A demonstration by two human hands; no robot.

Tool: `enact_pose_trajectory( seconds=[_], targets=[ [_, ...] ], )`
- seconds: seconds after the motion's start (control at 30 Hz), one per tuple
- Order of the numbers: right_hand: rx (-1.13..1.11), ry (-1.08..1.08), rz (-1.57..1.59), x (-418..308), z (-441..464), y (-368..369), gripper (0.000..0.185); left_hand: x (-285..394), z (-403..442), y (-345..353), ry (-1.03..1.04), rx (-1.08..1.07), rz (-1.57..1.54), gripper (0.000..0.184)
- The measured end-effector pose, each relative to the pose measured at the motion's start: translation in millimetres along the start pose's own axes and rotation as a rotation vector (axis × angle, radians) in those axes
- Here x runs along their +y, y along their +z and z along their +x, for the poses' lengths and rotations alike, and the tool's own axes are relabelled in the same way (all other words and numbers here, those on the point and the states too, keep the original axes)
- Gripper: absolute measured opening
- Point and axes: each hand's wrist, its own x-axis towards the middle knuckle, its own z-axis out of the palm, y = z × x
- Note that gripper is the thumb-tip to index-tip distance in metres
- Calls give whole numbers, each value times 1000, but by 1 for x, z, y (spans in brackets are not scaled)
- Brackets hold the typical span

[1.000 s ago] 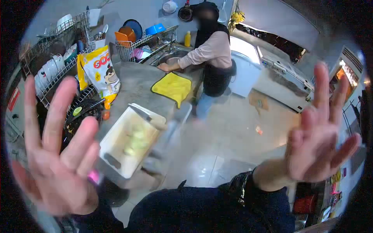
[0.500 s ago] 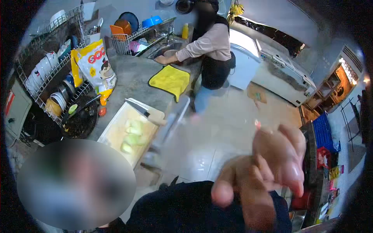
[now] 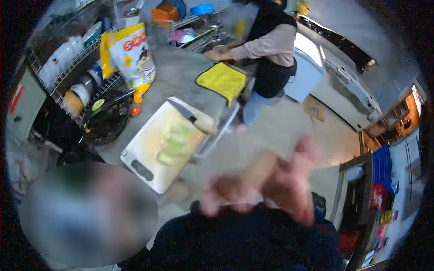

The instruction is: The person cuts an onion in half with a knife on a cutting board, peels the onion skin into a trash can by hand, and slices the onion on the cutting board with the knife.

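My left hand (image 3: 226,192) and my right hand (image 3: 291,185) are close together in front of my dark clothing, smeared by motion. Whether anything is in the fingers is hidden by the blur. Nearest to them, on the counter, lies a white cutting board (image 3: 143,144) with a dark handle slot. Several pale green vegetable slices (image 3: 175,141) rest on it. A knife (image 3: 195,119) with a light handle lies across the board's far right corner, its handle reaching toward the edge.
Beyond the board is a yellow cloth (image 3: 221,82). A snack-style bag (image 3: 132,58) stands by the dish rack (image 3: 68,74), near a dark stone mortar (image 3: 108,124) and a small tomato (image 3: 135,111). A co-worker (image 3: 271,49) reaches into the sink. A blurred oval covers the lower left.
The view has shifted, so the counter sits further right and the board shows more fully. My hands have moved lower and to the left, from overlapping to side by side.
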Motion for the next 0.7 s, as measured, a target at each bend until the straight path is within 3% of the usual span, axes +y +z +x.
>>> enact_pose_trajectory(
  seconds=[0.07,0.13,0.17,0.23,0.27,0.37,0.5,0.57,0.63,0.7],
  targets=[
    [184,401,-382,23,-42,-46,61,-15,-3,-5,-13,26,114,44],
    [295,738,-681,55,-87,-91,56,-33,0,-4,68,-149,532,41],
    [326,876,-783,72,-111,-107,51,-36,1,-3,81,-148,525,41],
    [269,1007,-918,88,-145,-120,44,-41,3,3,344,-329,893,45],
    [268,991,-939,83,-126,-116,44,-46,5,7,368,-328,884,45],
    [-13,592,-1207,52,-77,-85,34,-57,9,14,296,-380,818,46],
    [171,64,-984,-18,-6,-47,33,-55,23,23,442,-366,933,43],
    [145,-144,-920,-64,20,-25,38,-53,25,29,444,-388,926,43],
    [201,-351,-1040,-96,38,15,31,-50,28,36,425,-392,917,42],
    [106,-496,-984,-128,35,36,29,-52,31,39,397,-431,919,40]
  ],
)
